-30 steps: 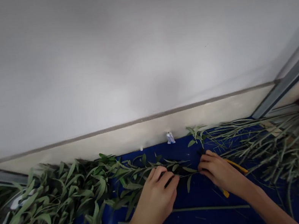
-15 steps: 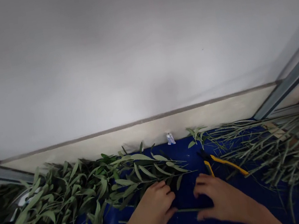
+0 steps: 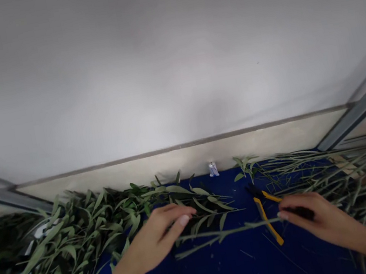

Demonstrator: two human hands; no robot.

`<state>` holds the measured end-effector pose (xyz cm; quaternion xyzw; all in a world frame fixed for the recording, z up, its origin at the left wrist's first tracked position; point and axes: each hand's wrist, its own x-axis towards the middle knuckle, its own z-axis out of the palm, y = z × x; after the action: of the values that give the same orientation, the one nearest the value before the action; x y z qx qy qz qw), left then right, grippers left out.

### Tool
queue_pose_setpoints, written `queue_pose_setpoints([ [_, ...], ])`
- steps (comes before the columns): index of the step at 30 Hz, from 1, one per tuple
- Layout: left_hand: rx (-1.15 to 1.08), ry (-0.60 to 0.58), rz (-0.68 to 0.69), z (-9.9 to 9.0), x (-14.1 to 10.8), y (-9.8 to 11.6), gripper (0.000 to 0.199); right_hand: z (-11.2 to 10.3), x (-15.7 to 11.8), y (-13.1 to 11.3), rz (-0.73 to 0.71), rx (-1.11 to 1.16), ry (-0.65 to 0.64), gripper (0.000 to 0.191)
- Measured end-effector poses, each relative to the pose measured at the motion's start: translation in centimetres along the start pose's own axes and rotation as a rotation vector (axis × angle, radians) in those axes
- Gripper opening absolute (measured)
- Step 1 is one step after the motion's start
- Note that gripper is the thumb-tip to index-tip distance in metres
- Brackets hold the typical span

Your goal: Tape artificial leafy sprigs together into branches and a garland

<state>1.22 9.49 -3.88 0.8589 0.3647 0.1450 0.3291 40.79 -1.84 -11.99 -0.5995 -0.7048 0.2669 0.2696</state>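
1. We pinch the stem (image 3: 228,231) in our right hand's (image 3: 319,217) fingers (image 3: 283,215), lifting it over the pliers (image 3: 268,221).
2. Our left hand (image 3: 155,241) stays released, fingers open, near the leaves (image 3: 201,200).
3. The stem lies mid-tabletop (image 3: 234,269), clear of the piles.

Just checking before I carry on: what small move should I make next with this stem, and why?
I'd probably bring the left hand onto the leafy stem. Only the right hand seems to hold it, pinching one end just past the yellow-handled pliers, while the left fingers sit open and the long leafy part is unheld.
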Motion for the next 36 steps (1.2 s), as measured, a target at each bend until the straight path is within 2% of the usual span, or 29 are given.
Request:
queue_pose_setpoints([
  [3, -0.226, 0.268, -0.035, -1.0, 0.4, -1.3, 0.045, -0.5, 0.5, 1.3, 0.057, 0.045, 0.082, 0.043],
  [5, -0.4, 0.442, -0.078, -0.6, 1.1, -1.8, 0.049, 0.0, 0.9, 1.7, 0.107, 0.087, 0.14, 0.047],
  [6, -0.473, 0.482, -0.107, -0.2, 1.6, -1.8, 0.055, 0.4, 1.1, 1.6, 0.133, 0.11, 0.16, 0.047],
  [8, -0.594, 0.478, -0.116, 1.2, 2.6, -1.5, 0.056, 1.5, 1.5, 1.0, 0.18, 0.158, 0.185, 0.045],
  [10, -0.721, 0.404, -0.116, 2.7, 3.6, -0.8, 0.048, 2.9, 1.9, -0.2, 0.192, 0.215, 0.181, 0.044],
  [12, -0.845, 0.362, -0.086, 4.0, 4.4, 0.1, 0.048, 4.3, 2.1, -2.0, 0.17, 0.297, 0.115, 0.044],
  [17, -0.981, 0.451, -0.135, 5.1, 5.1, 1.6, 0.049, 6.8, 2.2, -5.4, 0.236, 0.633, -0.35, 0.043],
  [20, -1.006, 0.416, -0.194, 5.0, 4.6, 1.7, 0.053, 7.8, 1.9, -5.4, 0.215, 0.778, -0.474, 0.044],
  [22, -1.011, 0.439, -0.224, 5.1, 4.0, 1.7, 0.059, 8.5, 1.5, -4.8, 0.22, 0.833, -0.457, 0.046],
  [25, -1.031, 0.48, -0.254, 5.7, 3.1, 1.5, 0.063, 9.7, 0.9, -4.2, 0.231, 0.859, -0.331, 0.049],
  [29, -1.004, 0.466, -0.297, 6.5, 2.3, 1.3, 0.052, 10.8, 0.0, -4.6, 0.191, 0.847, -0.241, 0.046],
  [36, -0.946, 0.511, -0.281, 6.2, 1.9, 2.3, 0.062, 10.3, -0.3, -4.8, 0.181, 0.837, -0.202, 0.044],
])
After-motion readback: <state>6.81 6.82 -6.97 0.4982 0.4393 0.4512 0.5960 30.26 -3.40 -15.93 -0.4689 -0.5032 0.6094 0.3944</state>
